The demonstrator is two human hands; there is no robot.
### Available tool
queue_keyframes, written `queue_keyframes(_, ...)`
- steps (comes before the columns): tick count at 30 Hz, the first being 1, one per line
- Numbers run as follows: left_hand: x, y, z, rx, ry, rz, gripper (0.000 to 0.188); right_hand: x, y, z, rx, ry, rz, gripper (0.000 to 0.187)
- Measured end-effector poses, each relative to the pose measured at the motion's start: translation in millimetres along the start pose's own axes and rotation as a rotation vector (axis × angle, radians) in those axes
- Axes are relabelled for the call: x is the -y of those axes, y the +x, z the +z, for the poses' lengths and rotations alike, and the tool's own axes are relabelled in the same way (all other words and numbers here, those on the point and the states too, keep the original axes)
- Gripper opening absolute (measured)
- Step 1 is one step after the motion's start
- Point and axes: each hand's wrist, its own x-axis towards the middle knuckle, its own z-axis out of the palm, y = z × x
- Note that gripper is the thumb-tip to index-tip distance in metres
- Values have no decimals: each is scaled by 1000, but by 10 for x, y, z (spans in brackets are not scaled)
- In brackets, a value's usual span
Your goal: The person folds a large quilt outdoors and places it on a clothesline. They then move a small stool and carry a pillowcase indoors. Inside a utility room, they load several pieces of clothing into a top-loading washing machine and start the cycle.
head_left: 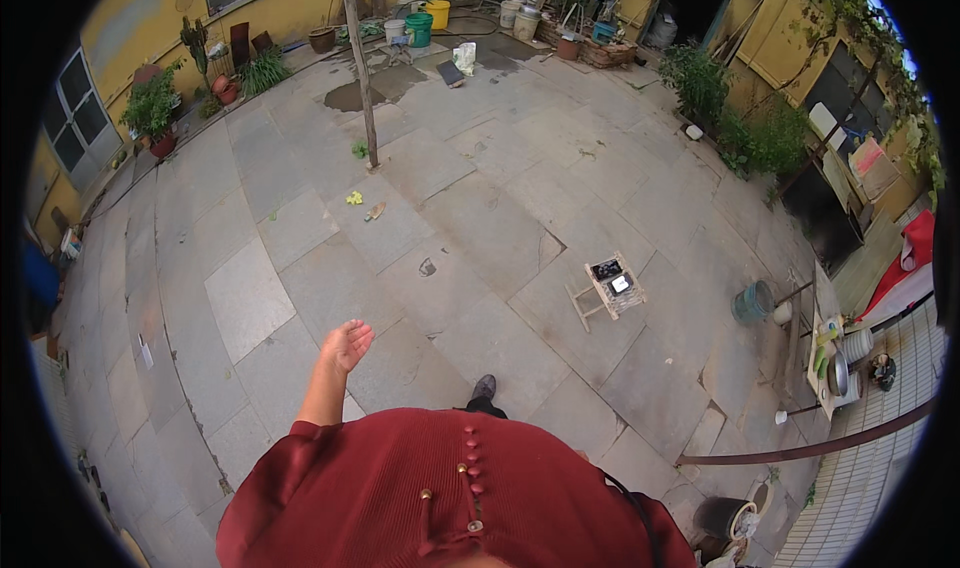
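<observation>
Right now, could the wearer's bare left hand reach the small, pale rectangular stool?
Probably not: grey stone paving lies between the bare left hand and the stool, which stands off to the right.

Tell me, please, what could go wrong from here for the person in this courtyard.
A bump might knock the black item off the small stool. The shoe might catch on a broken edge of the paving slabs. On a walk forward, the left hand could perhaps hit the upright wooden pole.

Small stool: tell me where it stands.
In the head view, the small stool stands on the paving right of centre, left of the bluish bucket and up-right of the dark shoe.
</observation>
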Motion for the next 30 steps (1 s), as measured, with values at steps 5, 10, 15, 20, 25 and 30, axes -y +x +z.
queue_keyframes(5,-295,828,1252,-133,149,29,39,-336,1420,-1727,-73,222,109,37)
queue_keyframes(10,-938,1792,2081,-260,292,205,30,-105,3158,-3729,-434,518,-21,24)
queue_keyframes(15,-1326,2870,2743,-393,290,65,52,77,4709,-4822,-380,757,35,32)
queue_keyframes(20,-2035,4061,3652,-299,142,-83,64,75,5369,-5579,-205,435,110,28)
queue_keyframes(25,-2938,5646,5466,3,327,-30,52,-158,6199,-6561,-175,203,43,32)
queue_keyframes(30,-3675,7151,7442,119,271,-16,42,-471,7472,-7013,-191,35,121,26)
